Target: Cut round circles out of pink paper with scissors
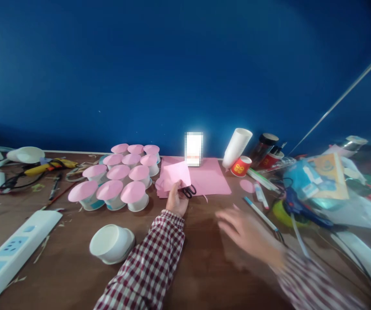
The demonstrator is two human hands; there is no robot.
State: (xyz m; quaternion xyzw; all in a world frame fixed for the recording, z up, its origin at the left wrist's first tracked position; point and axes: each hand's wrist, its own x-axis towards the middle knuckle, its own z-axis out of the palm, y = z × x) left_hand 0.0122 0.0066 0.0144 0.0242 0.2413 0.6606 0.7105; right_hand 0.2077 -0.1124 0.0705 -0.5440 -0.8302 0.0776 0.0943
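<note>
My left hand (176, 200) is closed on a piece of pink paper (175, 175), lifting it above the pink paper sheets (211, 178) on the brown table. Black-handled scissors (190, 190) lie right beside that hand. My right hand (246, 232) hovers over the table to the right, blurred by motion, fingers spread and holding nothing. To the left of the paper stands a group of several white cups topped with pink paper cones (120, 181). A small pink paper circle (246, 186) lies to the right of the sheets.
An upturned white bowl-like cup (111, 243) and a white power strip (10, 254) sit at the front left. Pens (259, 213), a red paper cup (241, 166), a white cup stack (237, 146), a blue glue gun (298, 206) and plastic bags crowd the right side.
</note>
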